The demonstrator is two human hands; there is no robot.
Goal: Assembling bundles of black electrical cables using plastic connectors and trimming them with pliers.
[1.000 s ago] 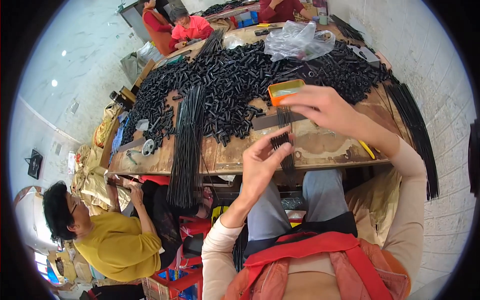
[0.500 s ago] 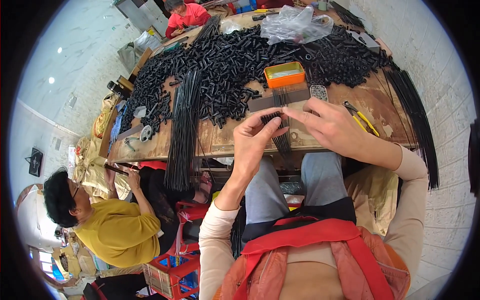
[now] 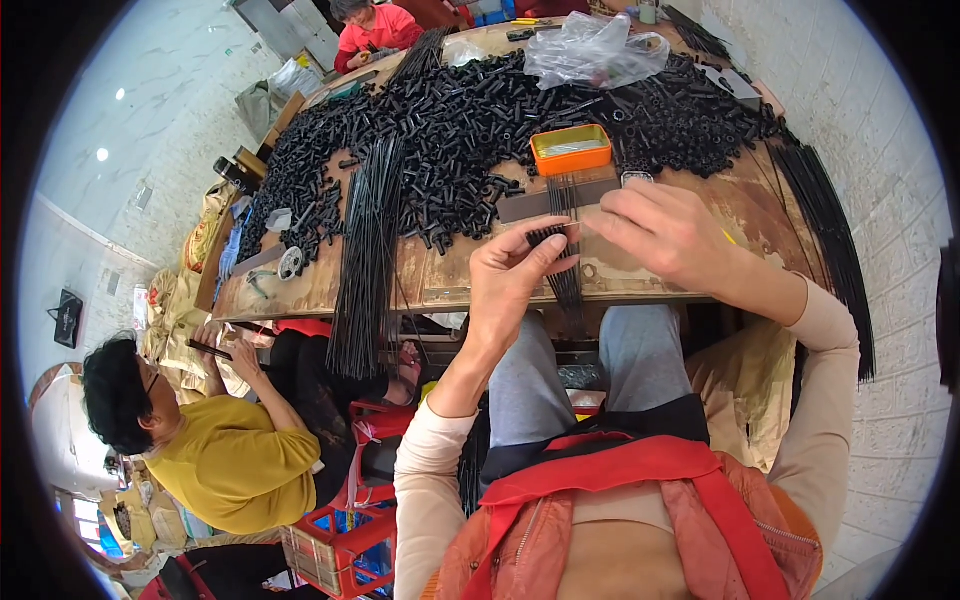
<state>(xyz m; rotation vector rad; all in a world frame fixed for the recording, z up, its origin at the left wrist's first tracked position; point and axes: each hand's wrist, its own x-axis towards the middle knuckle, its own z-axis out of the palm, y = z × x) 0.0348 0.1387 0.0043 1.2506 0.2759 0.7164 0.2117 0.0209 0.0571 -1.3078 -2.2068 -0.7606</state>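
My left hand is closed in a pinch on a short black ribbed piece, its thumb pressed along the near side. Just right of it, my right hand has its fingers and thumb drawn together. A thin pale sliver shows between the two hands, but I cannot tell what it is. Under the left fingertips, thin black rods lie in a bundle over the table edge. They cross a flat dark grey bar behind the hands.
An orange tin stands beyond the bar, near a partly covered dish. Black tubular parts are heaped across the table. Long rod bundles flank me. A person in yellow sits at left; another in pink sits far off.
My right hand has drawn back right from the black piece, now covering most of the pliers and dish. The left hand barely moved. The person in yellow has shifted a dark flat object left.
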